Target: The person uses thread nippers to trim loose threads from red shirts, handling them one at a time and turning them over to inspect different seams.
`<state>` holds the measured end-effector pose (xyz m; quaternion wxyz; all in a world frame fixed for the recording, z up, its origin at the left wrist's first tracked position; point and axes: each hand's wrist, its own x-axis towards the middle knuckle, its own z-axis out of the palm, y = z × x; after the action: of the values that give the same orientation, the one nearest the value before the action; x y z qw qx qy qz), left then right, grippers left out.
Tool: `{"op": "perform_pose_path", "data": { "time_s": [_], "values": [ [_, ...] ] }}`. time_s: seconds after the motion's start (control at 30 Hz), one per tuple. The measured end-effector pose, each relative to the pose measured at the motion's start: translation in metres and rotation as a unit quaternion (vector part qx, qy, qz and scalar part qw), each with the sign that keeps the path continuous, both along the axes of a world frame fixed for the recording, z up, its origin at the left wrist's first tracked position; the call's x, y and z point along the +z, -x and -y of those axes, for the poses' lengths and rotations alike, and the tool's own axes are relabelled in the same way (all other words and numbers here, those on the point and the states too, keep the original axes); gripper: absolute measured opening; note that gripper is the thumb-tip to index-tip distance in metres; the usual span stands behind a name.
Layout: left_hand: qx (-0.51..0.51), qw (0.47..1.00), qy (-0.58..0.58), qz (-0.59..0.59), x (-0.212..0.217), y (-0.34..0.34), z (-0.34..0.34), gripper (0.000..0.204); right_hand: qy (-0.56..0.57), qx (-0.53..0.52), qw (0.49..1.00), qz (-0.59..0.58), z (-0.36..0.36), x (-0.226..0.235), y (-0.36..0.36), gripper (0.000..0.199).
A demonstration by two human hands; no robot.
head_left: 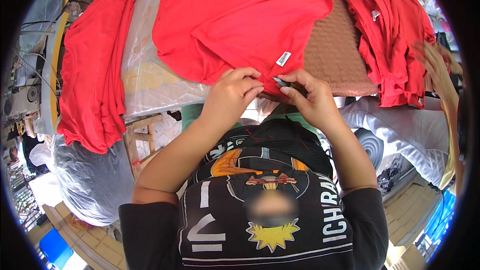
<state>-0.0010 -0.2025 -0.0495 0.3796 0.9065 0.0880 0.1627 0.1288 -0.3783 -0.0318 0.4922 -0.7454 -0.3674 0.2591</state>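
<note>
A red garment [240, 25] is spread over the table in front of me, its near edge hanging at the table's front. My left hand [235, 90] pinches that near edge between thumb and fingers. Close beside it, my right hand [312, 95] is closed on small thread snips [280, 81], whose pointed grey blade pokes out toward the left hand over the red cloth. Most of the snips is hidden by the fingers. A white label [283, 59] shows on the garment just above my right hand.
Piles of red garments lie at the left [95, 65] and right [385, 30] of the table, draping over its edge. Brown textured covering [332, 55] and clear plastic sheeting [165, 85] cover the tabletop. At the right, another person's hand [435, 65] is near the pile. A plastic-wrapped bundle [90, 180] stands lower left.
</note>
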Motion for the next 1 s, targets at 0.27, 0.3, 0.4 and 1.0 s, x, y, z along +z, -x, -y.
{"op": "perform_pose_path", "data": {
  "time_s": [0.27, 0.3, 0.4, 1.0],
  "values": [
    [-0.05, 0.999, 0.006, 0.017, 0.002, -0.018, -0.014, 0.026, 0.051, 0.001, 0.997, -0.054, -0.001, -0.005, -0.005, 0.016],
    [-0.054, 0.998, -0.004, 0.018, 0.001, -0.018, -0.014, 0.026, 0.07, 0.008, 0.996, -0.061, -0.001, -0.003, -0.005, 0.016],
    [-0.059, 0.998, -0.027, 0.023, -0.003, -0.018, -0.013, 0.027, 0.017, -0.018, 0.999, -0.035, -0.003, -0.008, -0.004, 0.017],
    [-0.093, 0.992, 0.012, -0.081, 0.011, -0.033, -0.031, 0.014, 0.065, 0.019, 0.998, -0.002, -0.005, 0.003, -0.005, 0.02]
  ]
}}
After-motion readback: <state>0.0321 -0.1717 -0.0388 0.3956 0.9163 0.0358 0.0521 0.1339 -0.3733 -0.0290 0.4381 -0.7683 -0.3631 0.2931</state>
